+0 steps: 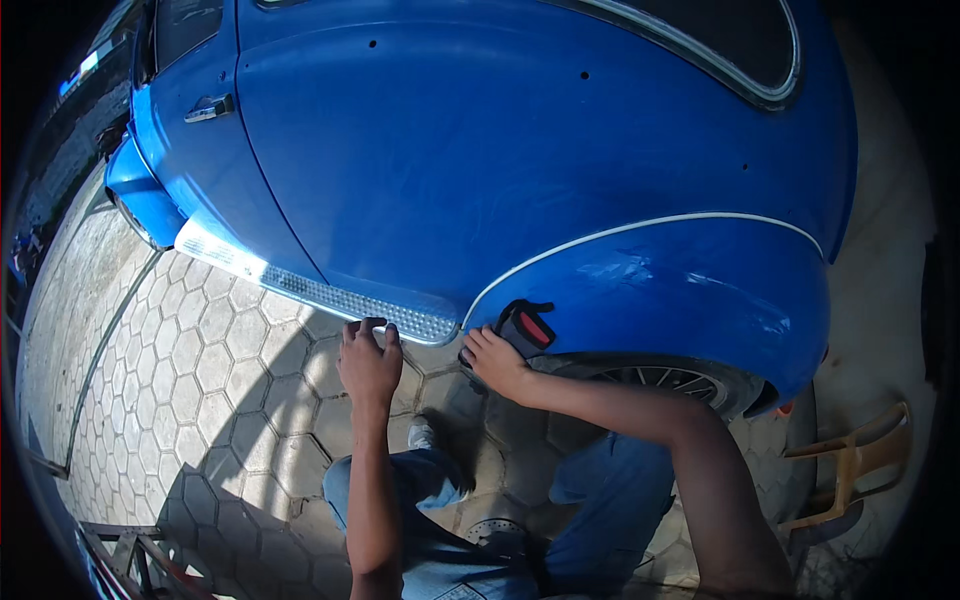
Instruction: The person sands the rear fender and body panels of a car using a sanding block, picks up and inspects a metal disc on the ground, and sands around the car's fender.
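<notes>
The side of a blue-painted car (450,165) fills the view before me. My right hand (495,361) grips a black-and-grey object with a red panel (528,330), against the lower front of the rear fender (675,300); its exact kind is unclear. My left hand (370,369) is beside the rear end of the studded metal running board (360,304), fingers bent. Something dark shows at its fingertips, too shaded to tell whether it is held. White trim (637,223) follows the fender's upper edge, and pale scuffs (626,268) mark its paint.
The spoked rear wheel (667,381) sits beside my right forearm. Hexagonal pavers (217,322) cover the ground. A tan plastic chair (855,465) stands at right, a metal frame (131,551) at lower left. A round perforated thing (495,527) lies between my legs.
</notes>
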The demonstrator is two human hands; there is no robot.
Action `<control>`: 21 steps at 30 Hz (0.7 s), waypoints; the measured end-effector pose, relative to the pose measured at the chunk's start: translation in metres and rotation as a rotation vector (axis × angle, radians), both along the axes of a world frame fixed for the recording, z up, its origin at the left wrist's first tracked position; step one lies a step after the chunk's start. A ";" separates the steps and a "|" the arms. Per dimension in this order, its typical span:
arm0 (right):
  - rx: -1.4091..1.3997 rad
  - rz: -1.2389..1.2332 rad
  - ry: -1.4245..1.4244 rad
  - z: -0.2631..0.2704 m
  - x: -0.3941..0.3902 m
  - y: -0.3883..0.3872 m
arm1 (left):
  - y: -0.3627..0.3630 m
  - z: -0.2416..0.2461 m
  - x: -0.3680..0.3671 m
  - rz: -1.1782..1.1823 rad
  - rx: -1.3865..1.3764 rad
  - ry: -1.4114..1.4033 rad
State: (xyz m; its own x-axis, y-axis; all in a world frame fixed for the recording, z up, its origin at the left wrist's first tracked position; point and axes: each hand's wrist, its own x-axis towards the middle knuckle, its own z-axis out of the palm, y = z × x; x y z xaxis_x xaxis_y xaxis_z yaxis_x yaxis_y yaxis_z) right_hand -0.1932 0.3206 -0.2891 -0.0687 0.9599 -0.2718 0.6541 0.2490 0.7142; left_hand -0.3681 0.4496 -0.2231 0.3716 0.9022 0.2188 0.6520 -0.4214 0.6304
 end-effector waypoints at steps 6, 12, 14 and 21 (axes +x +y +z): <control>0.572 -0.012 0.366 0.165 0.047 -0.067 | -0.014 -0.006 0.052 -0.186 -0.061 -0.100; 0.861 -0.296 0.313 0.285 0.103 -0.167 | -0.077 0.021 0.138 -0.525 -0.078 -0.424; 0.926 -0.335 0.309 0.302 0.119 -0.201 | -0.105 0.027 0.159 -0.443 0.157 -0.466; 1.351 -0.544 0.362 0.301 0.149 -0.258 | -0.123 0.032 0.186 -0.296 0.219 -0.531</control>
